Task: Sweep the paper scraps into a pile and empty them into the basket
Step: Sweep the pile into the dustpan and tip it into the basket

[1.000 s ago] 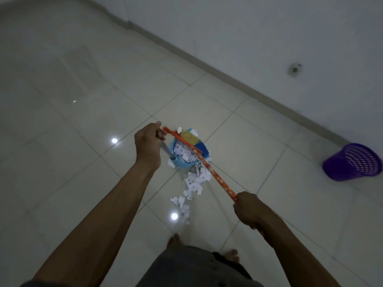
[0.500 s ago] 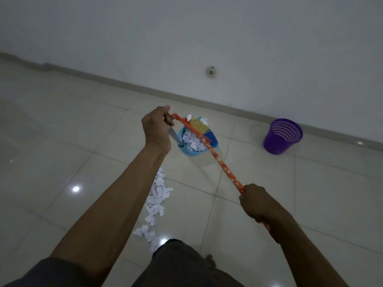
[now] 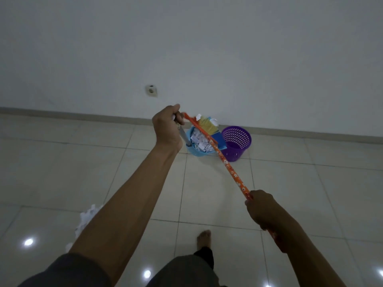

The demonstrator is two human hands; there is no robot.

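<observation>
Orange, flower-printed broom handle (image 3: 230,170) gripped by the curled right hand (image 3: 262,208) near its end. Left hand (image 3: 167,127) closed round the grey dustpan handle (image 3: 183,135). Blue dustpan (image 3: 194,152) was held just left of the purple mesh basket (image 3: 236,141), heaped with white paper scraps (image 3: 200,140); yellow broom bristles (image 3: 207,125) lay over its far edge. Leftover scraps (image 3: 87,218) lay well short of the basket, partly hidden by the left forearm. Glossy pale floor tiles (image 3: 62,172); white wall (image 3: 228,59) behind the basket, one socket (image 3: 151,91).
</observation>
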